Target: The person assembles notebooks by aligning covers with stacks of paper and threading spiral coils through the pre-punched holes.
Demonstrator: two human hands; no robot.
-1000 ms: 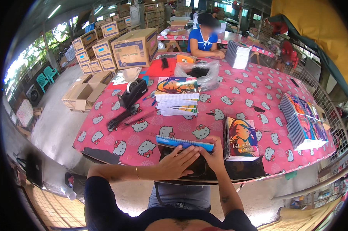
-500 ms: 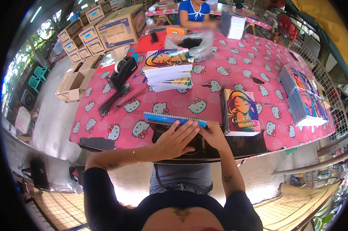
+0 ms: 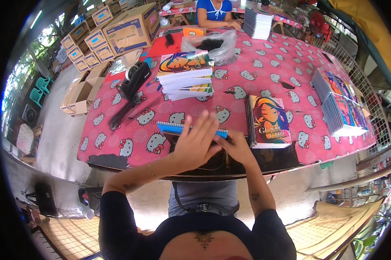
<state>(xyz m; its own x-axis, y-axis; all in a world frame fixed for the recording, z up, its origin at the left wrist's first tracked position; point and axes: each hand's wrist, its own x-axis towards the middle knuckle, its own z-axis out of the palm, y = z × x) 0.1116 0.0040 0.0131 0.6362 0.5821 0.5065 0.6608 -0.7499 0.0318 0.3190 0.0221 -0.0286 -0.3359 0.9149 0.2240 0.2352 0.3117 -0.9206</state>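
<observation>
We've got our left hand flat, fingers spread, pressing down on the blue notebook at the tabletop's near edge, probably to stop it sliding. Right hand sits beside it with fingers curled at the edge; can't tell if it's pinching anything. Finished book lies just right.

Blue spiral notebook flat at table's near edge.

pink cartoon-cat table, notebook stacks, tape dispenser, plastic bag
</observation>
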